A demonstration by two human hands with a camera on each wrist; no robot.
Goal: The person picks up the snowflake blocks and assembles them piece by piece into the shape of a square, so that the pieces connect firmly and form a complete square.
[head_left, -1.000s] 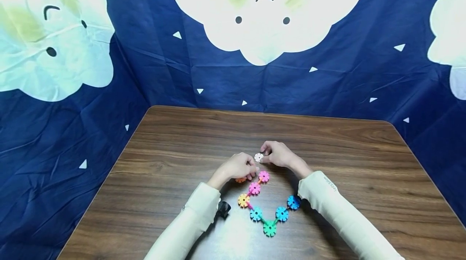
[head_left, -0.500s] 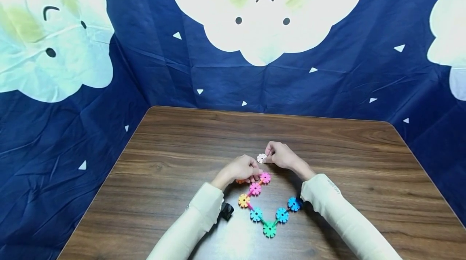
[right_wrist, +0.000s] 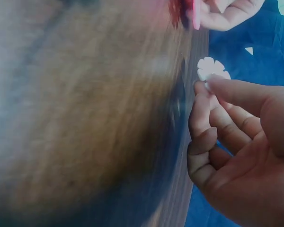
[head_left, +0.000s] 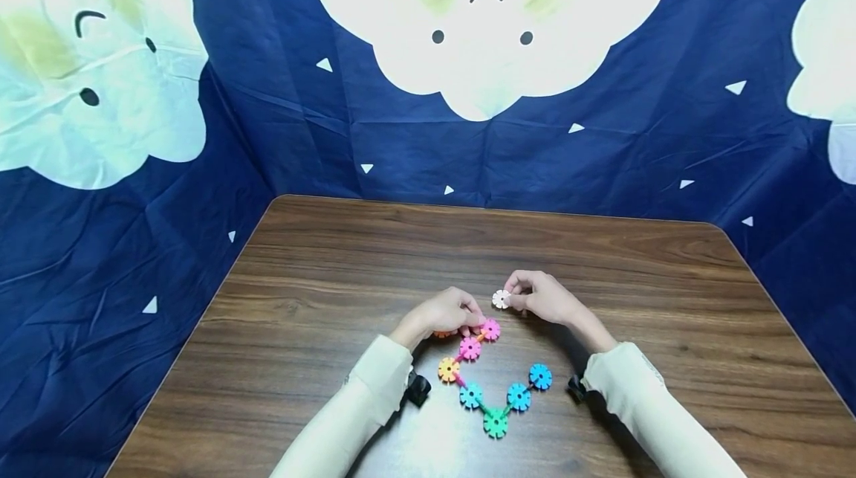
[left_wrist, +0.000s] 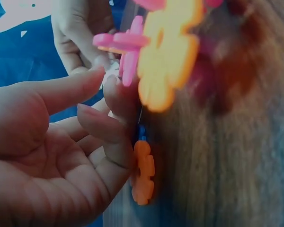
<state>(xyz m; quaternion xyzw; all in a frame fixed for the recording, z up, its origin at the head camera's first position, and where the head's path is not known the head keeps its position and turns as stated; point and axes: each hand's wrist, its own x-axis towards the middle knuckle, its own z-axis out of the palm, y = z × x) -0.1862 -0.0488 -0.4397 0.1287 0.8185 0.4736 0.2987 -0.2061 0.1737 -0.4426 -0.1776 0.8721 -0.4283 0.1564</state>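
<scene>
My right hand (head_left: 545,298) pinches a white notched interlocking disc (right_wrist: 209,67) between thumb and forefinger, just beyond the coloured chain. In the head view my left hand (head_left: 446,312) bends over the chain's far end. Its thumb and forefinger come together at the edge of a pink interlocking disc (head_left: 491,329), partly covering the contact. From there the chain runs through another pink disc (head_left: 470,348), a yellow disc (head_left: 449,369), a light blue disc (head_left: 471,395), a green disc (head_left: 495,424) and blue discs (head_left: 518,397). Under the left hand shows an orange disc (left_wrist: 143,175).
The wooden table (head_left: 348,262) bears everything. Dark blue cloth (head_left: 401,136) with cloud prints stands around its back and sides. Black wrist cameras (head_left: 418,390) sit under both sleeves, low beside the chain.
My right hand has drawn the white disc to the right and a little nearer, away from my left hand. My left fingers have shifted right to the end pink disc.
</scene>
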